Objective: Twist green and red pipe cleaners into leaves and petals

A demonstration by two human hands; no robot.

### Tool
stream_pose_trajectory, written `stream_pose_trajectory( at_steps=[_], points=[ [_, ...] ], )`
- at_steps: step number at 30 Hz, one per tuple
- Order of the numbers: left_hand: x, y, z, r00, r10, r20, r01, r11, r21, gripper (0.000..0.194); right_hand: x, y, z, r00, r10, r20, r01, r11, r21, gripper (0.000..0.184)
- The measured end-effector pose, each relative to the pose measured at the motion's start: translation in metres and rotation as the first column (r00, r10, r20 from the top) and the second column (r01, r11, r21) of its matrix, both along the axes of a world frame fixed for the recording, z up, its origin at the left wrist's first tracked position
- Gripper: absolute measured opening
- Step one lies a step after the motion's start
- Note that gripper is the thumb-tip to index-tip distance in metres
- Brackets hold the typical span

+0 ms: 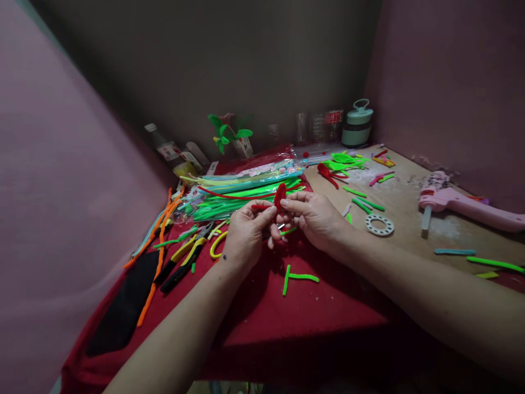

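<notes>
Between my two hands is a red pipe cleaner (280, 194), bent into a rounded loop that stands upright. My left hand (251, 227) pinches its lower end, and a short straight red piece sticks out above the fingers. With thumb and fingertips, my right hand (311, 216) grips the side of the loop. The fingers partly hide where the red ends meet. A small shiny bit shows beneath the fingertips; I cannot make out what it is. Below the hands, two cut green pipe cleaner pieces (303, 277) lie on the red cloth (328, 312).
Pliers (184, 257), a black flat object (123, 306) and orange pipe cleaners (162, 246) lie left. Behind the hands is a plastic bag of green pipe cleaners (246, 191). A pink glue gun (467, 205), white ring (379, 225) and red loops (328, 174) lie right.
</notes>
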State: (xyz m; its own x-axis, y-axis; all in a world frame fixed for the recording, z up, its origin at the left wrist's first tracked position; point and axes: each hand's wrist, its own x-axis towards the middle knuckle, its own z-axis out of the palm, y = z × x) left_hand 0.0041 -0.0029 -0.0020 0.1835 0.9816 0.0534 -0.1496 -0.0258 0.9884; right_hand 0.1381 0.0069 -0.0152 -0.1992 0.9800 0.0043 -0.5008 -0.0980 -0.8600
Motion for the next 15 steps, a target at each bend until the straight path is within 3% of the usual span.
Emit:
stream_pose_trajectory(
  at_steps=[15],
  points=[
    [0.0057,-0.0036,0.0017,0.997,0.060,-0.042,-0.061,0.998,-0.007,0.027,-0.0037,-0.0042,-0.0003,0.991,-0.049,0.125,0.044,0.998,0.042,0.016]
  ],
)
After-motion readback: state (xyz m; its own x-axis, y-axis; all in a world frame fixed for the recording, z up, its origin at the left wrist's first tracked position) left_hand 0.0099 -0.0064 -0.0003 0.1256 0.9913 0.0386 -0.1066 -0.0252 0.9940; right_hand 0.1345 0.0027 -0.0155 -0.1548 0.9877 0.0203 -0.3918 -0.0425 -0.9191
